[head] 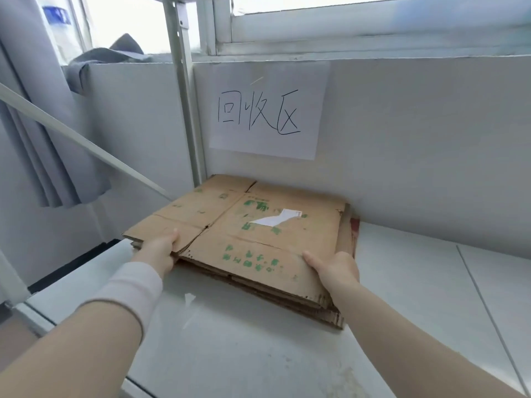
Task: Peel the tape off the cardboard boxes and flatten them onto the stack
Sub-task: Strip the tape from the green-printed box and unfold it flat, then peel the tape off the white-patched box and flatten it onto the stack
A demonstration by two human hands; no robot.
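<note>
Cardboard first: flattened box (pixel 258 225) lies on top of the stack (pixel 287 303), on the white table (pixel 258 354) and close to the wall under the paper sign (pixel 270 110).

L hand (pixel 161 251) grips the box's near edge toward the left corner, thumb on top, fingers tucked under. R hand (pixel 336 268) pinches the same edge near the right corner, thumb flat on top; its fingers are hidden below, so I read that as a hold, not just a rest.

Key relation: the whole box lies ahead of both hands, toward the wall. The held edge runs at a slant, far-left to near-right, so the L hand sits further out than the R. Lower sheets show past the top one along the near and right sides, i.e. it isn't square w/ the stack.

Prob. next: push fwd and twist slightly to line up the edges. Torn white label (pixel 278 219) on top; no tape that I can make out.
</note>
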